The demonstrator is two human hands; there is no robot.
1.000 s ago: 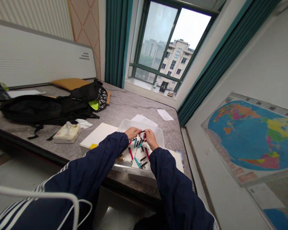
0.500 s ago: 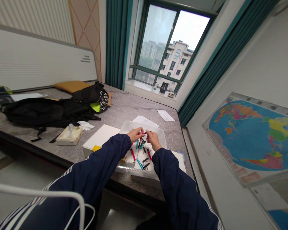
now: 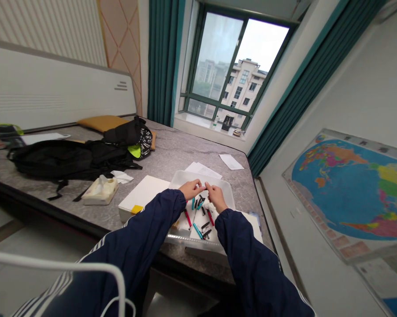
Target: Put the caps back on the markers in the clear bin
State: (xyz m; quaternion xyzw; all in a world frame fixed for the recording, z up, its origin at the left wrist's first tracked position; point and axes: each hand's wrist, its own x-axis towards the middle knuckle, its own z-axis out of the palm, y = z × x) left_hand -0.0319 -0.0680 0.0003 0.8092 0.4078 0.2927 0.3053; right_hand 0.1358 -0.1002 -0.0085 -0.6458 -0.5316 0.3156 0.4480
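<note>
Over a clear plastic bin [image 3: 229, 187], my left hand [image 3: 191, 189] and my right hand [image 3: 217, 198] meet fingertip to fingertip. Both are closed in a pinch on a slim pen, mostly hidden by the fingers; only a small dark bit shows between them. Below my hands, loose pen parts lie in the bin: a red barrel [image 3: 188, 219] at the left, another red barrel [image 3: 210, 217] at the right, and a teal barrel [image 3: 197, 231] near the front. Several small black pieces [image 3: 206, 234] lie among them. Something white and crumpled sits beside my right hand.
A white box [image 3: 143, 193] with a yellow patch stands left of the bin, and a tissue pack [image 3: 101, 190] lies farther left. Behind that is a black backpack [image 3: 56, 156]. Paper sheets [image 3: 203, 170] lie beyond the bin. The table's front edge runs just below it.
The red and black pen that showed between my fingers is now mostly covered by them. My fingertips have closed in on each other. The whole view has shifted slightly.
</note>
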